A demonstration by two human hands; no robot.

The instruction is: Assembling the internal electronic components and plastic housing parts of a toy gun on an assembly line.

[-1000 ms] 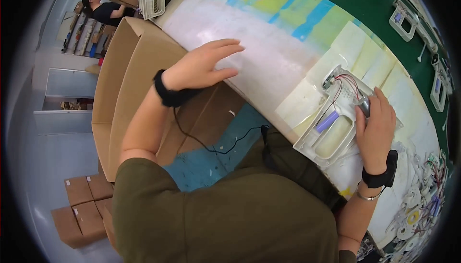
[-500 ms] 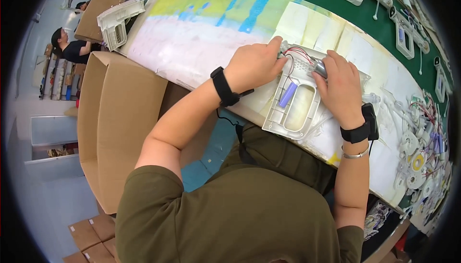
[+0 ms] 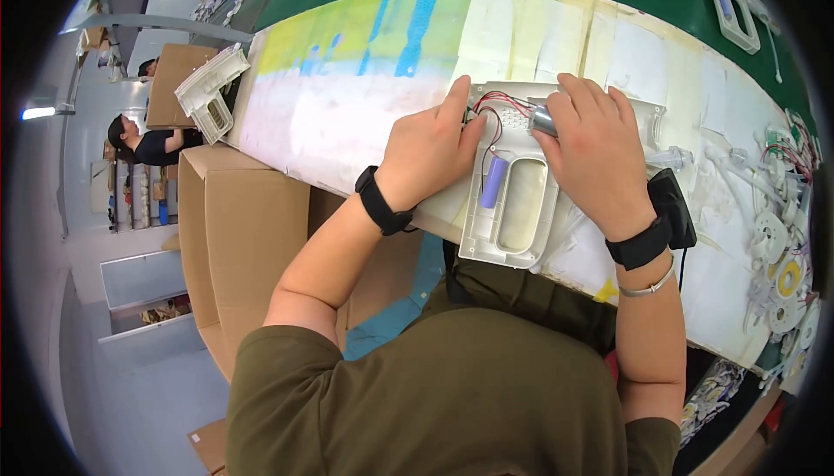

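An off-white plastic housing half (image 3: 550, 237) lies open side up on the table, its looped handle toward me. Inside it sit a purple cylindrical battery (image 3: 493, 182) and red and black wires (image 3: 504, 98). My right hand (image 3: 599, 150) is closed around a silver cylindrical motor (image 3: 543, 120) over the housing's upper part. At the housing's left end, my left hand (image 3: 427, 153) has thumb and index finger bent around a small part where the wires end. That part is mostly hidden by the fingers.
The table (image 3: 347, 120) has a worn, paint-stained cover. Loose white parts, spools and wires (image 3: 786, 276) pile up at the right. Another housing (image 3: 211, 94) rests at the left end, above an open cardboard box (image 3: 252, 241). More housings (image 3: 734, 16) lie on the green surface beyond. A person (image 3: 152, 142) is far left.
The view has shifted, so the table and housing appear further left. Both hands stay at the housing, the right still on the motor. My left index finger now points more upward.
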